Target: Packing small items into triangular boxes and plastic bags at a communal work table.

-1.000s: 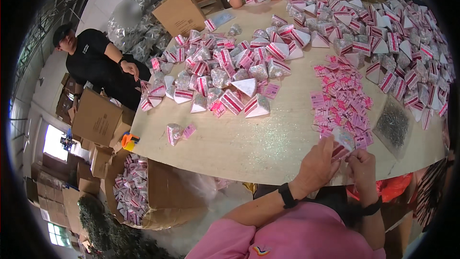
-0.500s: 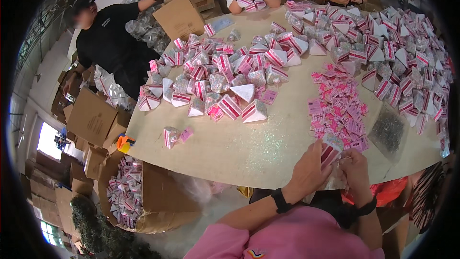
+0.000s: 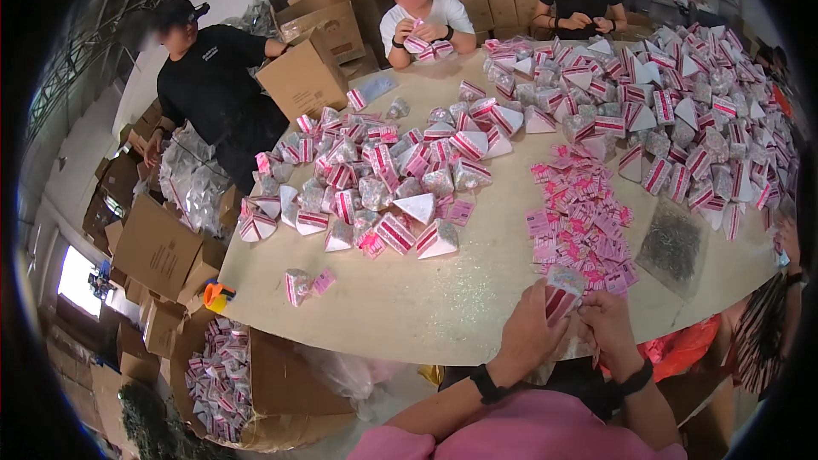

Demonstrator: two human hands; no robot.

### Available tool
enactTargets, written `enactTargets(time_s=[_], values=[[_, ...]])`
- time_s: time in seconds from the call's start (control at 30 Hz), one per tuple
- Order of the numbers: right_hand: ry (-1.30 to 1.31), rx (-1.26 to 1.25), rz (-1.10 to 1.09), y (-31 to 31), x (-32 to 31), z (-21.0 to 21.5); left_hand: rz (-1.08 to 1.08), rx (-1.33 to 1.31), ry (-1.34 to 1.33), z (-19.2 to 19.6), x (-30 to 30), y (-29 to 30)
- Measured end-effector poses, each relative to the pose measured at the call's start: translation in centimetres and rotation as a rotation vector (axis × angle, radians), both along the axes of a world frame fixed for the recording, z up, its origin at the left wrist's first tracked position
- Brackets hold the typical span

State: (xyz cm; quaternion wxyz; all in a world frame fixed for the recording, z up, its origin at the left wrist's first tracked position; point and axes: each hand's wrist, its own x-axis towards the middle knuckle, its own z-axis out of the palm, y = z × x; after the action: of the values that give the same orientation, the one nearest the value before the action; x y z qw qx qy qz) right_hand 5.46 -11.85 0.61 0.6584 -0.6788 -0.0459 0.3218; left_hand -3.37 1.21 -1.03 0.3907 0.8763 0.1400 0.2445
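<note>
Near the table's front edge, my left hand (image 3: 527, 329) is closed around a cake-slice-shaped piece (image 3: 562, 291) with pink and white striped sides and a speckled, glittery top. My right hand (image 3: 610, 322) is beside it, thumb and fingers pinched together at the piece's right edge. Whatever is between those fingers is too small to make out. Just beyond my hands lies a heap of small pink printed tags (image 3: 579, 220). To the right of the tags, a clear bag (image 3: 671, 247) of thin dark pieces rests on the table.
More cake-slice pieces are heaped mid-table (image 3: 375, 175) and at the right (image 3: 673, 111). One piece (image 3: 298, 286) with a tag sits apart at left. An orange tape dispenser (image 3: 218, 296) is on the left edge, above an open carton (image 3: 294, 392). Several people stand or sit around the table.
The view has tilted upward, so the table and my hands appear lower and further left. My hands keep nearly the same hold. The person at the left has turned more upright beside the carton.
</note>
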Motion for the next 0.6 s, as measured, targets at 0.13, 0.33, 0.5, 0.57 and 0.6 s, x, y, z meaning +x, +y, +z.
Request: enactTargets(time_s=[0.13,0.33,0.5,0.57,0.6], values=[[0.066,0.001,0.053,0.5,0.3,1.3,0.044,-0.022,0.045,0.7,-0.1,0.2],[-0.098,-0.032,0.060,0.3,0.5,0.3,0.103,-0.157,0.147,0.5,0.7,-0.1],[-0.836,-0.069,0.063,0.8,0.8,-2.8,0.116,-0.149,0.008,-0.5,0.2,-0.4],[-0.713,-0.084,0.064,0.8,0.5,-1.9,0.108,-0.176,-0.003,-0.5,0.1,-0.4],[-0.655,-0.090,0.071,0.8,0.4,-1.1,0.137,-0.154,0.007,-0.7,0.0,-0.5]])
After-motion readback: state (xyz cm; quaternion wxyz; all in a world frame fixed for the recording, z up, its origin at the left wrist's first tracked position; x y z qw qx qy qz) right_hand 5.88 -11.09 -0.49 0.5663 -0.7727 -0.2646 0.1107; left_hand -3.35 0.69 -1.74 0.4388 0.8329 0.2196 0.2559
